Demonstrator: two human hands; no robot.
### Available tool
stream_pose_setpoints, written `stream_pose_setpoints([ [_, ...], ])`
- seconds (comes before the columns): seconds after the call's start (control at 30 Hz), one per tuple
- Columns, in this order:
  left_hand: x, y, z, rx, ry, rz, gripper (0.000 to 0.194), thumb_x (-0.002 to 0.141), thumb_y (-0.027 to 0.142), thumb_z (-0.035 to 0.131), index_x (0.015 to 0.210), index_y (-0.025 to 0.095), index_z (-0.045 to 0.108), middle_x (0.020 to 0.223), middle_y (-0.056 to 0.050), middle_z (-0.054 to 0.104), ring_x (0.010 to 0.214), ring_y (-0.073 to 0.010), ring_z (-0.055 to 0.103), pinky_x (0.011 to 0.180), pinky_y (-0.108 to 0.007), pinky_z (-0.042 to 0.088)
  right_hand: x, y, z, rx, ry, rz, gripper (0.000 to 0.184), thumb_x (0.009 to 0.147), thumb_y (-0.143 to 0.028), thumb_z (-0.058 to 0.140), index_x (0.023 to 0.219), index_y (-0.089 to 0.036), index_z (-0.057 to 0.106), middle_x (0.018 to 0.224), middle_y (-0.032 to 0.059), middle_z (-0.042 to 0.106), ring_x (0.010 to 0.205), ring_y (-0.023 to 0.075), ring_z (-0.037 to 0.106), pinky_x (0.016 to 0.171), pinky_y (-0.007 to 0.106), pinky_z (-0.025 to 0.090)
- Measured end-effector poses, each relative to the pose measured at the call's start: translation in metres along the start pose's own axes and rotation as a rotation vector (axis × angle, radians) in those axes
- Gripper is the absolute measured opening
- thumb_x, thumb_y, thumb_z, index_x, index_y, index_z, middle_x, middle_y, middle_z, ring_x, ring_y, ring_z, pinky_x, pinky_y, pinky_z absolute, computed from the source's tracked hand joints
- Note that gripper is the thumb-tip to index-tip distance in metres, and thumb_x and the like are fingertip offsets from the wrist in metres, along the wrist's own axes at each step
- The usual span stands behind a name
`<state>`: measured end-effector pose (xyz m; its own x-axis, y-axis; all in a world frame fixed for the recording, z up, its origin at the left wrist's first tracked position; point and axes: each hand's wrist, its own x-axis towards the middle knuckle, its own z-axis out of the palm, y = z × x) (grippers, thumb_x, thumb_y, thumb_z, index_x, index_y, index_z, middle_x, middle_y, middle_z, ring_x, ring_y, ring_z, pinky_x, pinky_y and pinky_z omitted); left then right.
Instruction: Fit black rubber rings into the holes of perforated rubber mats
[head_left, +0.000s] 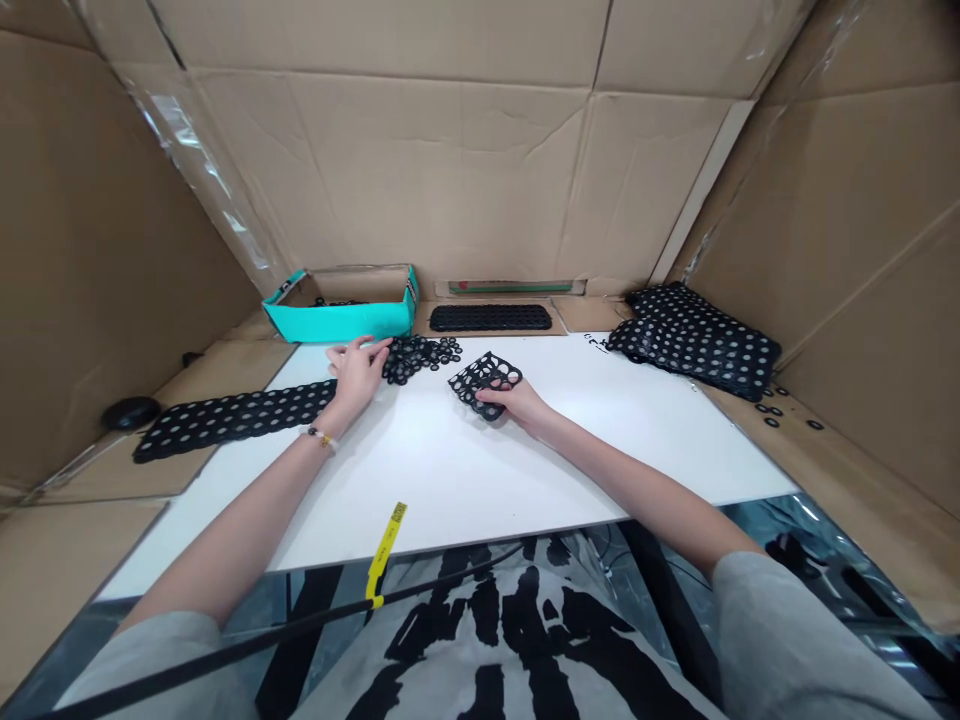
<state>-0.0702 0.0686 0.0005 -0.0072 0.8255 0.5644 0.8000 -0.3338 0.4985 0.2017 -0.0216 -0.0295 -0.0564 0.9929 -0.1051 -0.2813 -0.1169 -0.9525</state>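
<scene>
My right hand (517, 400) is closed on a small black perforated sheet (487, 380), its thumb across the near side. The sheet is tilted up above the white board, and large round holes show through it. My left hand (358, 368), with a beaded bracelet at the wrist, has its fingers apart. Its fingertips reach the left edge of a pile of small black rings (412, 355); I cannot tell whether they touch any ring. Just left of that wrist lies a long black strip with round holes (236, 415), its right end partly hidden by the hand.
A teal box (337, 322) with black pieces inside stands behind my left hand. A black perforated block (491, 318) lies at the back. Stacked black perforated sheets (697, 340) and loose rings (771, 422) are at right. Cardboard walls (450, 170) surround the white board (450, 490).
</scene>
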Motion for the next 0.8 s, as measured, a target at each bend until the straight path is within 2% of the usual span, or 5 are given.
stream_pose_setpoints([
  [0.1,-0.012,0.018,-0.002,0.045,-0.023,0.111,0.034,0.092,0.037,0.050,0.116,0.024,0.070,0.130,-0.012,0.059,0.118,-0.0357,0.041,0.095,-0.052,0.032,0.000,0.000,0.001,-0.013,0.001,0.012,0.040,0.044,-0.026,0.088,0.067,-0.018,0.056,0.071,-0.0008,0.070,0.070,0.0174,0.065,0.074,0.034,0.052],
  [0.27,-0.052,0.075,0.002,-0.087,-0.380,0.383,0.030,0.080,0.049,0.068,0.095,0.024,0.073,0.096,-0.005,0.071,0.100,-0.0275,0.049,0.093,-0.044,0.032,-0.002,0.003,0.005,-0.055,0.044,-0.074,0.042,0.043,-0.025,0.087,0.066,-0.019,0.054,0.068,-0.0029,0.068,0.069,0.0157,0.063,0.077,0.033,0.051],
  [0.4,-0.067,0.095,0.002,-0.252,-0.456,0.278,0.026,0.077,0.046,0.069,0.088,0.022,0.072,0.089,-0.004,0.073,0.092,-0.0244,0.055,0.085,-0.039,0.040,-0.008,0.001,0.009,0.030,-0.064,-0.081,0.039,0.047,-0.028,0.087,0.069,-0.019,0.056,0.076,-0.0012,0.071,0.074,0.0160,0.065,0.079,0.032,0.051],
  [0.57,-0.061,0.085,0.012,-0.544,-0.553,0.016,0.028,0.070,0.046,0.071,0.082,0.020,0.074,0.087,-0.005,0.074,0.081,-0.0219,0.063,0.076,-0.034,0.046,-0.008,0.001,0.008,-0.078,-0.111,-0.094,0.037,0.049,-0.032,0.086,0.071,-0.018,0.061,0.074,-0.0014,0.069,0.071,0.0149,0.062,0.073,0.031,0.051],
  [0.8,-0.018,0.029,0.024,-0.492,-0.123,-0.193,0.028,0.076,0.040,0.065,0.088,0.017,0.075,0.096,-0.011,0.074,0.089,-0.0258,0.063,0.080,-0.037,0.046,-0.004,0.001,0.006,-0.047,-0.005,-0.049,0.039,0.042,-0.026,0.087,0.063,-0.018,0.056,0.069,-0.0020,0.068,0.070,0.0141,0.060,0.077,0.032,0.050],
])
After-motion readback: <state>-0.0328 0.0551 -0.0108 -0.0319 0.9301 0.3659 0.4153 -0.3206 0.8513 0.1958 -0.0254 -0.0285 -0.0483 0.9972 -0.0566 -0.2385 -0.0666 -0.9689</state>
